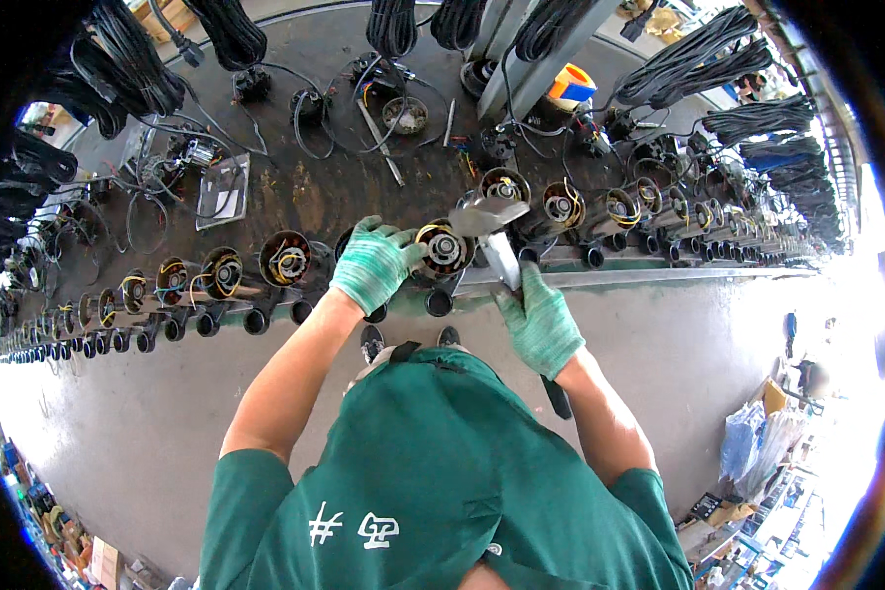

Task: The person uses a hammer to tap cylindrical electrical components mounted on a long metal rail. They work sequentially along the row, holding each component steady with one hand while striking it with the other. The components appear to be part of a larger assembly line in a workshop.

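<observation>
At bench rail, 12 o'clock of torso | left hand (374, 264) fingers curled, steadying motor stator (444, 248) from its 9 o'clock | right hand (539, 320) closed round hammer (490, 236), head on stator's 3 o'clock rim | tip: brace firmly, short square taps, clear of copper windings | row of stators (216, 275) along rail (659, 277)

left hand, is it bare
No, the left hand wears a green knit glove as it grips a motor unit.
</observation>
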A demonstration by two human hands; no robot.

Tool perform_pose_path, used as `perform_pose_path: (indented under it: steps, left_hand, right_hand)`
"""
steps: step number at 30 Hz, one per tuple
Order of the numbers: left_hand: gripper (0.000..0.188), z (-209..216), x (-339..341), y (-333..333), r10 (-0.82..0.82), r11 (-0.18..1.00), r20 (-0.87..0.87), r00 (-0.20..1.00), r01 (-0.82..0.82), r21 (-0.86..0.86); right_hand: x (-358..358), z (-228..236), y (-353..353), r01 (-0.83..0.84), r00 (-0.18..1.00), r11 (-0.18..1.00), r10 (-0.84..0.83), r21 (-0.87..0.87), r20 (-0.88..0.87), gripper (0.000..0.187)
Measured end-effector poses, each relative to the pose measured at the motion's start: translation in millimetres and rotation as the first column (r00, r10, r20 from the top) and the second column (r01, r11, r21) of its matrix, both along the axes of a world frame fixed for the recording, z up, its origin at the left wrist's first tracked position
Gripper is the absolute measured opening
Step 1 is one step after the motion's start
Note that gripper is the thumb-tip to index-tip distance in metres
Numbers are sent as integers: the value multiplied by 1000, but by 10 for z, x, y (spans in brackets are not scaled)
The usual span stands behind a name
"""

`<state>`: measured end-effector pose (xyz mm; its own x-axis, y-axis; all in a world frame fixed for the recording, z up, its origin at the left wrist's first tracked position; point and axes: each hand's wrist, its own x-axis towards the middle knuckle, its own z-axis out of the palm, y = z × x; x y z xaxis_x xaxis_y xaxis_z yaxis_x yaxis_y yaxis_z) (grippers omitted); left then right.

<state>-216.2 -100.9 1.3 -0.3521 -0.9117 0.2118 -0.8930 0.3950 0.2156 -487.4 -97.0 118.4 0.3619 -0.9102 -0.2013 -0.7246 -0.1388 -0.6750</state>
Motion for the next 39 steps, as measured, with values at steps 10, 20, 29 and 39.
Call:
perform_pose_path:
  steps: [10,20,29,39]
  left_hand:
    - [28,31,6,-37,-9,999,-43,999,8,-36]
    - [28,-23,1,-33,-9,1000,-7,1000,9,-7]
    - [26,14,1,-7,4,1000,-41,999,-4,-10]
    - [26,-7,16,-37,-18,1000,-62,998,17,-14]
  right_hand:
    - [52,-501,-108,-60,976,984,93,165,-197,37]
    - [118,-245,-52,-87,953,985,125,147,-276,44]
    - [89,43,-18,2,1000,999,-2,51,-3,36]
    - [-1,-281,-181,-98,973,988,120,115,-197,38]
